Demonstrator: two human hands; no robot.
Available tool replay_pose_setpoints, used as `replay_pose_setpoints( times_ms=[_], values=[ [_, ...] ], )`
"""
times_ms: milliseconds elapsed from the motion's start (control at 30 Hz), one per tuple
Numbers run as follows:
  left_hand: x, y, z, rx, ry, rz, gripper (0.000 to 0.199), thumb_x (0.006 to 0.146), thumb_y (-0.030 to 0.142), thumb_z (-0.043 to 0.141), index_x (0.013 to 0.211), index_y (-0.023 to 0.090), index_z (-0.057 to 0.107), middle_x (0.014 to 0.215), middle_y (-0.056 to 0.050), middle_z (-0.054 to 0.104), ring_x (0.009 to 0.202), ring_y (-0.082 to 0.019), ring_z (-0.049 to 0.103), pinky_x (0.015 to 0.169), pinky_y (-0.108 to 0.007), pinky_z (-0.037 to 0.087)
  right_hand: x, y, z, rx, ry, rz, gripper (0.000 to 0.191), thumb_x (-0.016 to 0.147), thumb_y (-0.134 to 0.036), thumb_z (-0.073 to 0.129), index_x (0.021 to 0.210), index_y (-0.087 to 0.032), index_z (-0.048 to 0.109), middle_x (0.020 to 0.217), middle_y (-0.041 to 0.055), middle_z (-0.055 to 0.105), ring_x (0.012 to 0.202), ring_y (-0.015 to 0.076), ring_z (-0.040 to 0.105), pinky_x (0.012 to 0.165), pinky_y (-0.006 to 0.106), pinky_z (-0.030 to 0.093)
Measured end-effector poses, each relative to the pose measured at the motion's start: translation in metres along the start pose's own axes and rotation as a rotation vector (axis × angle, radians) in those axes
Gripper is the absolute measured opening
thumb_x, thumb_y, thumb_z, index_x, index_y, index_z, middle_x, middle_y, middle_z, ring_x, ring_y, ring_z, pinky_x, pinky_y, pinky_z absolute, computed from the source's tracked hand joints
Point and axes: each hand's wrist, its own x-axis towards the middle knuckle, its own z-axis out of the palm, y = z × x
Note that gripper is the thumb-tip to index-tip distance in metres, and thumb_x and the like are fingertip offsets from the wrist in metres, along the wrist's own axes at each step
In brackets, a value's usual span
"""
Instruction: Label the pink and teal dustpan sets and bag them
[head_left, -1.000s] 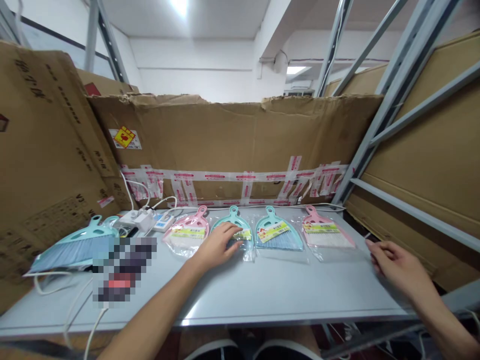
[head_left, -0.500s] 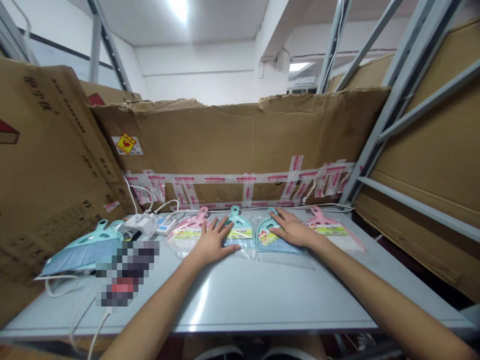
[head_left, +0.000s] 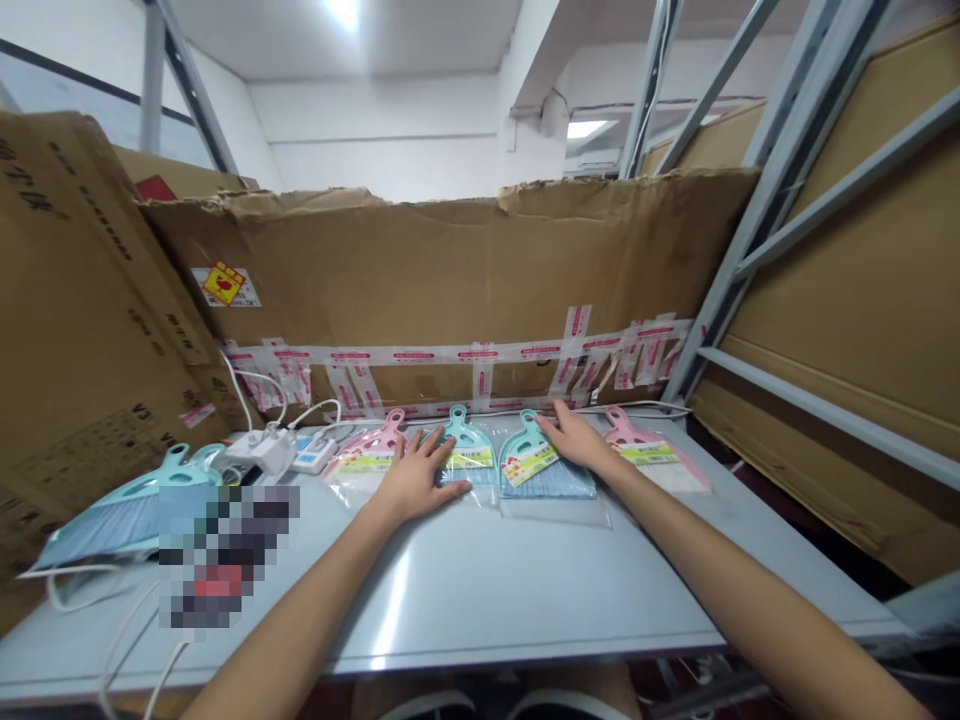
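Observation:
Four bagged dustpan-and-brush sets lie in a row on the grey table. My left hand (head_left: 414, 478) rests with fingers spread over the left pink set (head_left: 365, 458) and the edge of the left teal set (head_left: 471, 460). At the upper right edge of the right teal set (head_left: 544, 472) is my right hand (head_left: 576, 436), thumb near its handle, fingers apart and partly hidden from view. The right pink set (head_left: 656, 455) lies beside my right wrist. Neither hand has anything lifted.
On the grey table (head_left: 525, 600) at left are another teal set (head_left: 135, 505), a white power strip (head_left: 311, 455) with plugs and cables, and a pixelated object (head_left: 232, 560). Cardboard (head_left: 420, 270) stands behind; a metal frame (head_left: 720, 270) rises right.
The view has shifted slightly. My right hand has slid off the right teal set's face towards its upper right, uncovering more of the blue bristles. My left hand stays spread in place.

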Motion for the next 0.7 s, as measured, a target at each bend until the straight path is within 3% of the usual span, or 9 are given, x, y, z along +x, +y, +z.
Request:
replay_pose_setpoints(
  times_ms=[133,233,333,400,567,700],
  values=[
    [-0.002,0.011,-0.003,-0.022,0.117,0.015,0.076,0.1,0.074,0.063,0.159,0.026,0.065,0.17,-0.017,0.054,0.164,-0.052,0.034,0.133,-0.077,0.014,0.034,-0.005,-0.003,0.177,-0.017,0.117,0.042,0.103,-0.028,0.071,0.143,-0.015,0.068,0.126,0.0184,0.083,0.116,0.0297,0.077,0.107,0.04,0.055],
    [-0.007,0.021,-0.008,-0.105,0.188,0.07,0.055,0.107,0.058,0.062,0.149,0.025,0.071,0.156,-0.015,0.067,0.159,-0.044,0.043,0.133,-0.069,0.026,0.051,-0.006,-0.001,0.251,-0.055,0.137,0.033,0.095,-0.027,0.082,0.125,-0.015,0.077,0.104,0.0125,0.086,0.094,0.0243,0.079,0.087,0.031,0.06],
    [-0.016,0.031,-0.012,-0.25,0.22,0.113,0.04,0.11,0.047,0.06,0.14,0.024,0.074,0.145,-0.014,0.073,0.152,-0.038,0.052,0.127,-0.059,0.041,0.052,-0.002,0.002,0.344,-0.096,0.156,0.027,0.085,-0.029,0.091,0.106,-0.015,0.082,0.091,0.0091,0.085,0.08,0.0196,0.075,0.073,0.026,0.057],
    [-0.023,0.038,-0.014,-0.355,0.211,0.14,0.035,0.11,0.042,0.061,0.137,0.024,0.075,0.142,-0.013,0.074,0.147,-0.035,0.057,0.126,-0.055,0.044,0.047,0.002,0.0,0.399,-0.13,0.175,0.024,0.082,-0.031,0.093,0.097,-0.015,0.084,0.087,0.0083,0.084,0.07,0.0165,0.071,0.064,0.024,0.055],
    [-0.03,0.058,-0.018,-0.581,0.167,0.177,0.033,0.105,0.04,0.07,0.135,0.027,0.077,0.139,-0.012,0.076,0.141,-0.034,0.063,0.13,-0.055,0.041,0.032,0.002,-0.018,0.596,-0.154,0.28,0.021,0.082,-0.027,0.092,0.097,-0.015,0.084,0.078,0.0035,0.079,0.052,0.0096,0.059,0.048,0.019,0.049],
    [-0.029,0.069,-0.01,-1.008,0.069,-0.027,0.054,0.102,0.045,0.077,0.152,0.029,0.067,0.161,-0.015,0.062,0.146,-0.036,0.062,0.123,-0.052,0.051,0.029,-0.01,-0.032,0.86,-0.08,0.45,0.018,0.076,-0.011,0.094,0.088,-0.015,0.08,0.075,0.0023,0.075,0.053,0.0095,0.06,0.046,0.017,0.054]
  ],
)
